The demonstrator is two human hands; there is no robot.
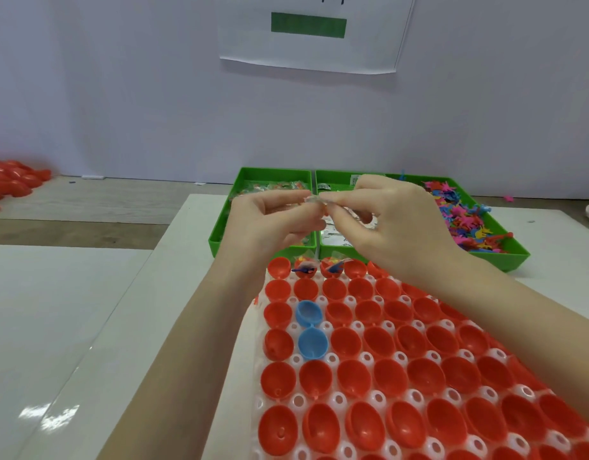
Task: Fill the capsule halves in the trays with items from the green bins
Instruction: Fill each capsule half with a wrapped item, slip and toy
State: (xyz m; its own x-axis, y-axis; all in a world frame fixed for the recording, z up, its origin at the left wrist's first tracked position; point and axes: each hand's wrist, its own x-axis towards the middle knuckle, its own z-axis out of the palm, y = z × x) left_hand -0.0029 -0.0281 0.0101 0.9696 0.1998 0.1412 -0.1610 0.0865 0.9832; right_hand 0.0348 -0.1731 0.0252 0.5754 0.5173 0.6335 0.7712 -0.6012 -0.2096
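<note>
A white tray in front of me holds several open red capsule halves and one open blue capsule. Two red halves in the far row hold small blue toys and clear packets. Above the far end of the tray, my left hand and my right hand together pinch a small clear packet between fingertips. Behind them lie green bins: the left with clear packets, the middle with white packets, the right with small coloured plastic figures.
A pile of red capsules lies on the wooden table at the far left. A white wall with a paper sheet stands behind the bins. White boards cover the table to the left of the tray.
</note>
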